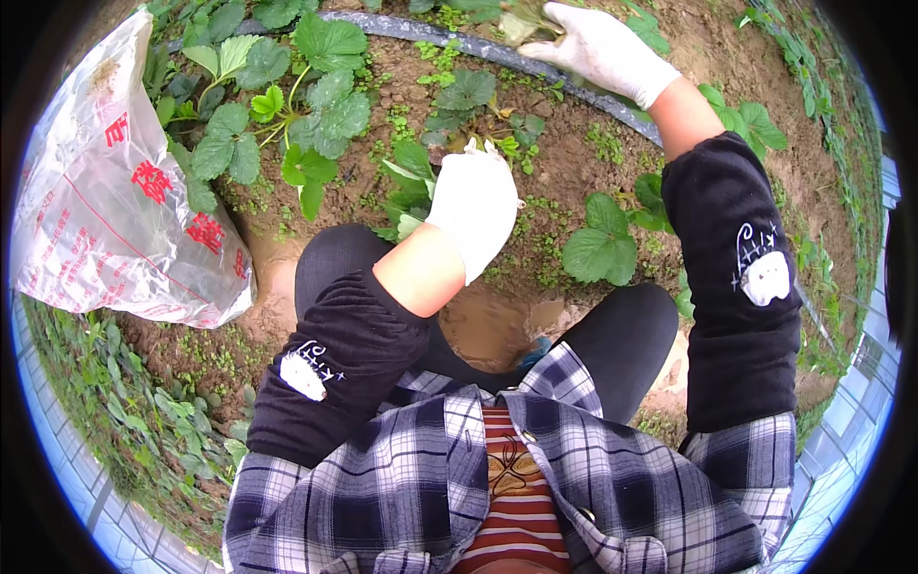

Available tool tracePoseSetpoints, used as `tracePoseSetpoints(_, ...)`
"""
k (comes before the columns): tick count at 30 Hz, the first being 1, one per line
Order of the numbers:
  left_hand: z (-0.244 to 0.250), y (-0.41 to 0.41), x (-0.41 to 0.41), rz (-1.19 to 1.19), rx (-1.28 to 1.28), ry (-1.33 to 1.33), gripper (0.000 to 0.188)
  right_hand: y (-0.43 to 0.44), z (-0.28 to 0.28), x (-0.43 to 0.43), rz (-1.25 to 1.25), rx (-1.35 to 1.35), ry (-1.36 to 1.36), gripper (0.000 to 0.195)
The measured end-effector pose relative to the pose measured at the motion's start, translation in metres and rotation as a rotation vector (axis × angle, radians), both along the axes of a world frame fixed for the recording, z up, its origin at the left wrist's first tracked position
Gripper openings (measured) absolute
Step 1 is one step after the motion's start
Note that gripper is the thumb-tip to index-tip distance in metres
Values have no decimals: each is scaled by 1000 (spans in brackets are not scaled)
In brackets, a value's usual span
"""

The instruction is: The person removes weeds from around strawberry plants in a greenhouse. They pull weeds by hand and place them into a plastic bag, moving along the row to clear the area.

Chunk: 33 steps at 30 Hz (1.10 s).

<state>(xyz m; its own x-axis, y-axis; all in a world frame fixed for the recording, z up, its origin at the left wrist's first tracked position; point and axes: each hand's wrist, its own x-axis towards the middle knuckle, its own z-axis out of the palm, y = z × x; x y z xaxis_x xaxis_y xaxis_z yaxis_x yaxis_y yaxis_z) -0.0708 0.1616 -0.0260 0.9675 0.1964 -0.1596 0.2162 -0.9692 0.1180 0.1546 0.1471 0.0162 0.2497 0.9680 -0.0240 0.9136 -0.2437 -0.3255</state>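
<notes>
White gloves cover both my hands. My left hand (477, 208) bends down over the base of a small strawberry plant (466, 93) in the middle of the soil bed. Its fingers point away from me and are mostly hidden behind the back of the hand, so whether they grip a stem is unclear. Farther out, past a black irrigation hose (459, 46), my right hand (609, 57) pinches a wilted, pale leaf (527, 27) between thumb and fingers. Green leaves (409, 183) stand just left of my left hand.
A clear plastic bag (136, 194) with red printing stands at the left. Larger strawberry plants (323, 100) grow beside it, and another strawberry plant (602, 240) grows near my right knee (631, 337). Muddy water (488, 326) lies between my legs.
</notes>
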Motion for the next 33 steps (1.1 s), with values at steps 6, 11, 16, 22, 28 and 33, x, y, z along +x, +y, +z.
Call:
tracePoseSetpoints(6, -3, -8, 3, -102, -37, -88, 54, 16, -44, -52, 353, -125, 23, 25)
tracePoseSetpoints(11, 5, -7, -2, 2, -65, -47, 19, 8, -82, -52, 399, -60, -142, 25)
tracePoseSetpoints(16, 5, -2, -3, -2, -167, -28, 26, 11, -76, -55, 370, -305, -101, 25)
tracePoseSetpoints(22, 2, 1, -2, -23, -172, -122, 45, 15, -86, -58, 256, -427, -113, 28)
tracePoseSetpoints(28, 10, 4, -3, -11, -139, -73, 46, 3, -95, -59, 40, -406, -61, 29)
tracePoseSetpoints(33, 11, 4, -1, -3, -157, -10, 53, -8, -93, -48, -35, -379, -168, 28)
